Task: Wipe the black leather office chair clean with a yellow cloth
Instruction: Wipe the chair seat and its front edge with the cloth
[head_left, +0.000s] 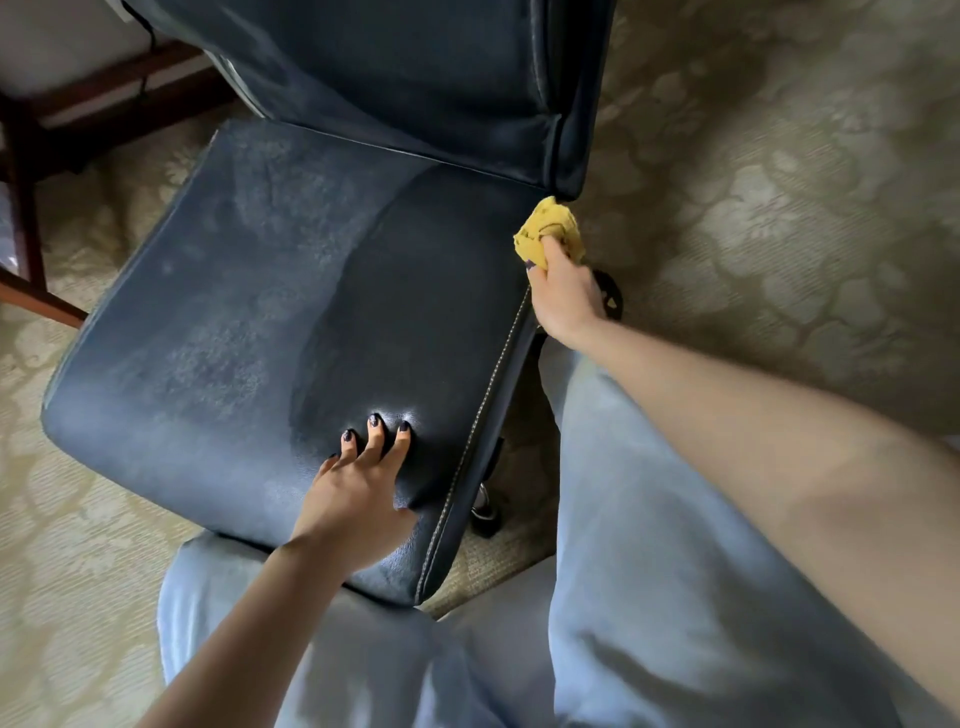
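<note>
While the right hand (563, 301) grips the yellow cloth (545, 223) as a bunched wad at the rear corner of the seat (249, 322), picture-right and just under the lower edge of the backrest (395, 67), the left hand (358, 493) lies spread on the leather near the front edge. Its fingertips dent the surface and it holds nothing.

Progress, judged from the surface: a darker, clean-looking band runs along the picture-right part of the seat, from the backrest crease to the front. The larger picture-left part carries a grey, mottled film, and the backrest looks hazy too. Estimate: the lesser part of the seat is done. The rest of the seat, the backrest and the side panels remain.

Orientation: the office chair faces the person, with its front edge nearest the blue trouser legs (649, 545). Its front-to-back axis runs from lower left to upper right of the view, and the white-stitched seam (483, 410) follows that line. The cloth, being wadded, shows no clear long axis.
</note>
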